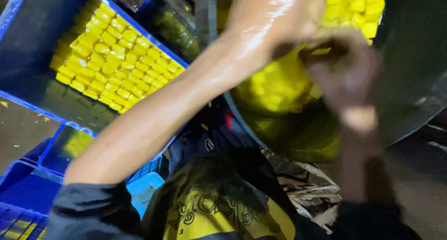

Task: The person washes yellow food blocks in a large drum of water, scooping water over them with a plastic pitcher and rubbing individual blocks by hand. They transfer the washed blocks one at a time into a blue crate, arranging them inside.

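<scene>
My wet left arm reaches up from the lower left, and my left hand (279, 14) is over a large dark round vessel (409, 82) full of yellow square blocks (274, 89) in yellowish liquid. Its fingers are hidden, so I cannot tell what they hold. Close to the right of it, my right hand (347, 75) is motion-blurred, with curled fingers above the same blocks. Whether it grips a block is unclear. More yellow blocks (354, 5) show at the vessel's far side.
A blue plastic crate (28, 16) at the upper left holds several neat rows of yellow blocks (114, 58). More blue crates (23, 193) sit at the lower left. Scraps of wood (309, 191) lie on the dark floor below the vessel.
</scene>
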